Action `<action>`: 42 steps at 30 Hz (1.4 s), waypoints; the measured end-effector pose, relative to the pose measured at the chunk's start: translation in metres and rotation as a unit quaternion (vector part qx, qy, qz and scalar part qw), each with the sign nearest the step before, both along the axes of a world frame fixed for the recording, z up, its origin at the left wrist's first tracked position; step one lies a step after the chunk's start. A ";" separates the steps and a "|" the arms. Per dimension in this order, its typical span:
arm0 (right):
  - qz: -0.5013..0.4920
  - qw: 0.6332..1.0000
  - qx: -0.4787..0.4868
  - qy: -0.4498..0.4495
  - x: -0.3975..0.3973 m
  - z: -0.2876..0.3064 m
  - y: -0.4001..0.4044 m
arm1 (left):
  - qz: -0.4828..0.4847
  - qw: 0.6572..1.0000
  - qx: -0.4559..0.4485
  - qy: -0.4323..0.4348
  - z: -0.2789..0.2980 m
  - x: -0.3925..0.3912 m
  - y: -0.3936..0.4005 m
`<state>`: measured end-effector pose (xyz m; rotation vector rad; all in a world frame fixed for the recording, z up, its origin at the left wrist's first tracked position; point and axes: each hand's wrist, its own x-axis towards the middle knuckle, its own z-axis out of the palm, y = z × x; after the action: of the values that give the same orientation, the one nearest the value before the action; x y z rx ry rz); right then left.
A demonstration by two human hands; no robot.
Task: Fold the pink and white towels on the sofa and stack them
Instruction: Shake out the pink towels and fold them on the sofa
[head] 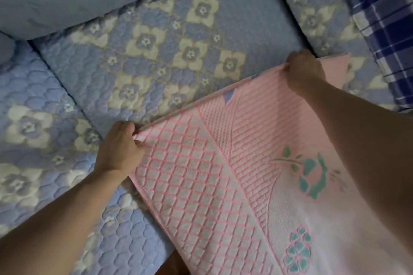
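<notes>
My left hand pinches one corner of the pink and white towel, fingers curled over its far edge, and my right hand has its grip on the other corner, so the edge runs taut between them. The towel shows a pink lattice, a brick pattern and teal flowers. Under it lies the sofa in its blue quilted cover with cream flowers. A blue and white checked cloth lies at the far right.
</notes>
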<state>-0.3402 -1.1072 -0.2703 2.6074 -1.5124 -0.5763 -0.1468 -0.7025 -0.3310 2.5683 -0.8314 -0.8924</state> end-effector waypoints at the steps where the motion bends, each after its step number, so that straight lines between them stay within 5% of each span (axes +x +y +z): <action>1: -0.008 1.000 -0.001 -0.022 0.002 -0.002 0.001 | -0.005 1.000 0.011 0.005 -0.001 0.001 -0.001; 8: -0.055 0.994 0.036 -0.089 -0.005 -0.026 -0.010 | -0.021 0.993 0.112 -0.016 -0.017 0.004 -0.027; 17: -0.048 0.995 0.041 0.081 -0.049 -0.012 -0.074 | -0.011 0.977 0.199 -0.069 -0.036 -0.004 -0.052; 23: -0.012 0.987 -0.104 0.121 -0.091 0.048 -0.069 | -0.020 0.983 0.157 -0.089 -0.037 -0.005 -0.048; 30: -0.110 0.981 -0.151 -0.048 -0.154 0.143 -0.023 | 0.122 0.992 -0.011 0.033 0.035 -0.035 0.004; 34: -0.162 0.983 -0.088 0.009 -0.210 0.176 0.028 | -0.124 0.987 -0.099 -0.038 0.095 -0.083 0.067; 38: -0.046 0.987 -0.107 0.106 -0.312 0.190 0.083 | -0.471 0.873 -0.095 -0.082 0.102 -0.145 0.127; 39: -0.011 0.987 -0.119 0.108 -0.342 0.191 0.095 | -0.505 0.857 -0.063 -0.078 0.097 -0.158 0.138; 42: 0.072 0.988 -0.101 0.094 -0.423 0.184 0.141 | -0.473 0.879 0.006 -0.070 0.094 -0.201 0.159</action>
<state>-0.7629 -0.9660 -0.0866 2.4085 -1.2451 -0.6000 -0.3481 -0.5439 -0.2373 2.1640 -2.2097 -0.9115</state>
